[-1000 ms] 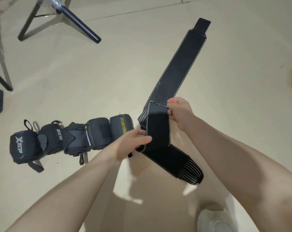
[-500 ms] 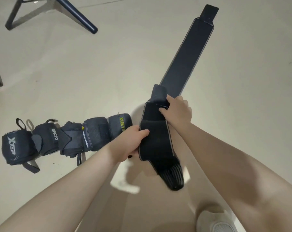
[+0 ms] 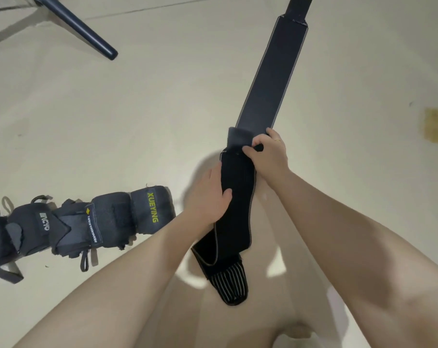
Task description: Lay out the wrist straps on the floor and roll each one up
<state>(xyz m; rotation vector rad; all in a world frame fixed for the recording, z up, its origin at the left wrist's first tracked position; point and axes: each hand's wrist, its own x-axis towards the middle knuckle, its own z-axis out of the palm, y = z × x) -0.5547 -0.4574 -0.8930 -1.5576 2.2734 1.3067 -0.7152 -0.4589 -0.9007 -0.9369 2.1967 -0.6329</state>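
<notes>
Pale, smooth floor (image 3: 142, 116) fills the view, carrying a long black wrist strap (image 3: 270, 79) that stretches flat away from the person, its narrow tab end far beyond the fingers. Nearer the person the strap is doubled over itself into a thick folded section, with a striped elastic end (image 3: 229, 282) lying closest to the body, below both wrists. Right hand (image 3: 269, 153) sits at the far end of this folded section, fingers curled and pinching the fold where a grey fuzzy patch (image 3: 239, 136) shows just left of the fingertips. Left hand (image 3: 208, 197) lies against the left edge of the folded section, thumb over the fabric and fingers apparently beneath it, so it grips that edge. Left of the left hand, close beside the wrist, four rolled straps (image 3: 87, 224) rest in a touching row; the nearest bears yellow lettering. A dark chair leg (image 3: 82, 28) slants well beyond the left hand. Judged from this layout, rolling of the last strap has only begun. Likely faults: the roll may drift sideways and form a cone if the two hands advance unevenly; a slack pinch would let the springy fabric unfold; the fuzzy patch may catch a fastening surface early and lock the roll crooked.
</notes>
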